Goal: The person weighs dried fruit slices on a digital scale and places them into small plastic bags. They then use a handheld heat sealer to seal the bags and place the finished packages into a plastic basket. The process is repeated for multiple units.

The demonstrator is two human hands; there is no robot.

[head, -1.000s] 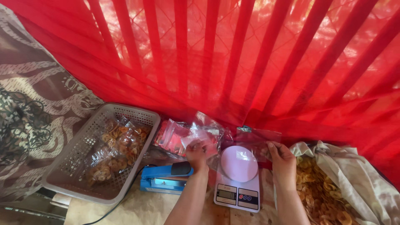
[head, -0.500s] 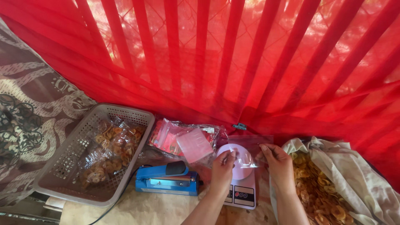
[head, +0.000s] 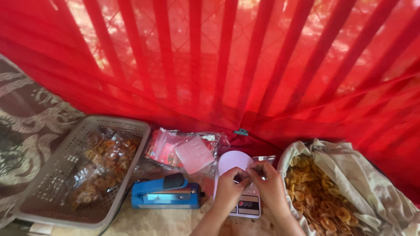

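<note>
- Since half a second ago, both hands have come together over the kitchen scale (head: 239, 205), and the camera view has tilted so the basket and the sack sit higher in view.
- Far left: a patterned brown cloth (head: 26, 126) lies beside a grey plastic basket (head: 65, 155), which holds clear packets of golden fried chips (head: 103, 161).
- Just right of the basket, a blue heat sealer (head: 164, 194) rests on the floor, lid down.
- Behind the sealer lies a stack of empty clear bags (head: 188, 150) with red print.
- Centre: the left hand (head: 229, 190) and right hand (head: 271, 185) meet above the white scale, fingers narrowly pinched on the mouth of a small clear plastic bag (head: 258, 168) held between them; the bag hangs over the scale's round plate.
- Right: an open pale cloth sack (head: 372, 183) holds loose golden chip rings (head: 315, 196), close beside the right hand.
- Behind everything hangs a red mesh curtain (head: 210, 65).
</note>
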